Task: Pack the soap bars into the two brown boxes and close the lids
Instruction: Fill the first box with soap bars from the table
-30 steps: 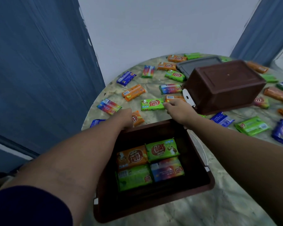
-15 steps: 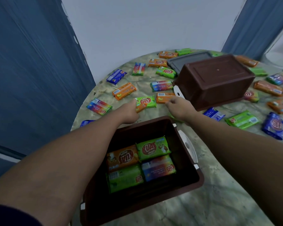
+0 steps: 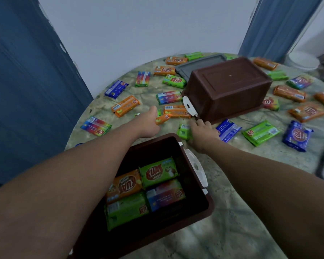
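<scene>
marbled table | brown boxes 2 | packed bars 4 | left fingers grasp orange bar | right fingers grasp green bar

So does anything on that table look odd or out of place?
Yes: the far brown box stands upside down, its flat bottom facing up, so it can't take soap. A grey lid lies loose behind it.

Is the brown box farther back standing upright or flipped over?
Flipped over. The far brown box shows its flat base on top, and its flared rim rests on the table.
</scene>
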Demonstrator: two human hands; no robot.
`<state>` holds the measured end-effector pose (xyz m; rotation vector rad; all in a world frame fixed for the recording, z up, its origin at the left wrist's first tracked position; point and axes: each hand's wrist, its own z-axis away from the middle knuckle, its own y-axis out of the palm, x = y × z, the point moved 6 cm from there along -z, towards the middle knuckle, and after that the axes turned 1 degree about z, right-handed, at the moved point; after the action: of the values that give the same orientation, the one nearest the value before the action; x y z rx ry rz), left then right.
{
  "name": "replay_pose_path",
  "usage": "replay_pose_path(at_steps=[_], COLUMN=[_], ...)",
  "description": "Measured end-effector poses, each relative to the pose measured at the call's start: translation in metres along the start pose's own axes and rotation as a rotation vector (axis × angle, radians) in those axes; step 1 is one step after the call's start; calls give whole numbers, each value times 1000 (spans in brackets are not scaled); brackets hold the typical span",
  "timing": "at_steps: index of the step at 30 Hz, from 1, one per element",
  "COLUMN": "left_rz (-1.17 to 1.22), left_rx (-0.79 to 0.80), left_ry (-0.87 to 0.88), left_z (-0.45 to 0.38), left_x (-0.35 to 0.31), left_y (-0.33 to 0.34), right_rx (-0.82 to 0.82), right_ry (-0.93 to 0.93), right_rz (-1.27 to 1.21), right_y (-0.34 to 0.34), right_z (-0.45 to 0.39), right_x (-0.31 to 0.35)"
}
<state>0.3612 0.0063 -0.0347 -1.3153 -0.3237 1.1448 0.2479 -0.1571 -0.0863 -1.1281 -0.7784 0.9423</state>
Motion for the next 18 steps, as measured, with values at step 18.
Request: replay_pose_path(at_steps=[18], left_rz=[106], left_rx=[-105], left_ry=[-109], left_z=[16], left_x=[5], left_y=[-26], right_rx=[-218], right_ry=[127], right_rz=[-650], right_y=[-62], right_z=[15], right_x=[7])
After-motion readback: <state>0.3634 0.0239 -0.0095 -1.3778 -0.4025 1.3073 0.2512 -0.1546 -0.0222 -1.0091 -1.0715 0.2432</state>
